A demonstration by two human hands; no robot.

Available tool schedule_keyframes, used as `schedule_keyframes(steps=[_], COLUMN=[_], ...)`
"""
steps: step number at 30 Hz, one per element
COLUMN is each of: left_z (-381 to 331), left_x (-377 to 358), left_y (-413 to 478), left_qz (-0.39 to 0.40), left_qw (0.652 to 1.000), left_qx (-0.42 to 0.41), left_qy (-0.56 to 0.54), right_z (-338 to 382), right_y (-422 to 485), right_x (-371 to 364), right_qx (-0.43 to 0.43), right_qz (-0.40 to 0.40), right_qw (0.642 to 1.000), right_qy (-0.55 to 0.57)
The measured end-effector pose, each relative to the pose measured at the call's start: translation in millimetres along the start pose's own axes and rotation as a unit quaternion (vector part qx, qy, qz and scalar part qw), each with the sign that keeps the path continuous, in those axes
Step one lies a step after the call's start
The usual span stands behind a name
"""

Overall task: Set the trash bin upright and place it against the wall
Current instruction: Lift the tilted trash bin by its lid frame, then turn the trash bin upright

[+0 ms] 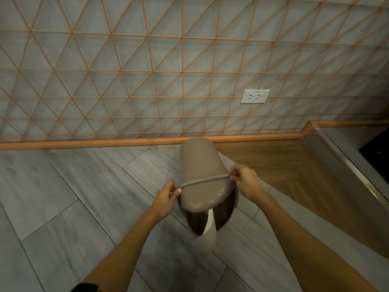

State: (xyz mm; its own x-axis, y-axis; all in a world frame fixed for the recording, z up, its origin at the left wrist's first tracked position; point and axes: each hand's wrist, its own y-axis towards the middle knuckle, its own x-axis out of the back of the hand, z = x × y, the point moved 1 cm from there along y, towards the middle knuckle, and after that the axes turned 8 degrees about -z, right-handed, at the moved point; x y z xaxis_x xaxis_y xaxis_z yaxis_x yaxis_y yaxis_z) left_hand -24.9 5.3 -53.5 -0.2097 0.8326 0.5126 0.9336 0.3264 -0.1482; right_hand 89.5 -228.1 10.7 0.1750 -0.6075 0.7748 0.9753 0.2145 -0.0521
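My left hand [168, 193] pinches the bin [200, 165] at its rim, thumb on top; my right hand [244, 180] pinches the far side of that rim. The bin lies tipped, base toward the wall [147, 70], mouth toward me, paper [207, 232] trailing out. I judge I'm mid-righting: next I must swing the mouth up, then set the base by the baseboard [105, 143].

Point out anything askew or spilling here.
The trash bin is tipped, its mouth toward the camera, held at the rim by the left hand and right hand. A white paper strip hangs out of its opening.
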Motion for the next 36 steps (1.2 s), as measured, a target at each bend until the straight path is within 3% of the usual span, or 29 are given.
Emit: schedule_keyframes(steps=[6,15,20,32,36], left_z=[-38,-83,-96,-94,-88], left_x=[24,49,51,41,37], left_y=[14,43,52,35,11], left_qz=[-0.058,-0.092,-0.055,0.012,0.009], left_qw=[0.990,0.986,0.982,0.984,0.964], left_qx=[0.039,0.041,0.097,0.133,0.221], left_qy=[-0.119,-0.134,-0.154,-0.119,-0.148], right_z=[23,32,17,-2,-5], right_y=[7,15,19,16,6], right_x=[23,37,29,23,24], right_qx=[0.018,-0.017,-0.084,-0.254,-0.312], right_qz=[-0.063,-0.109,-0.128,-0.169,-0.156], right_qw=[0.995,0.987,0.980,0.936,0.911], right_qy=[0.070,0.116,0.126,0.172,0.220])
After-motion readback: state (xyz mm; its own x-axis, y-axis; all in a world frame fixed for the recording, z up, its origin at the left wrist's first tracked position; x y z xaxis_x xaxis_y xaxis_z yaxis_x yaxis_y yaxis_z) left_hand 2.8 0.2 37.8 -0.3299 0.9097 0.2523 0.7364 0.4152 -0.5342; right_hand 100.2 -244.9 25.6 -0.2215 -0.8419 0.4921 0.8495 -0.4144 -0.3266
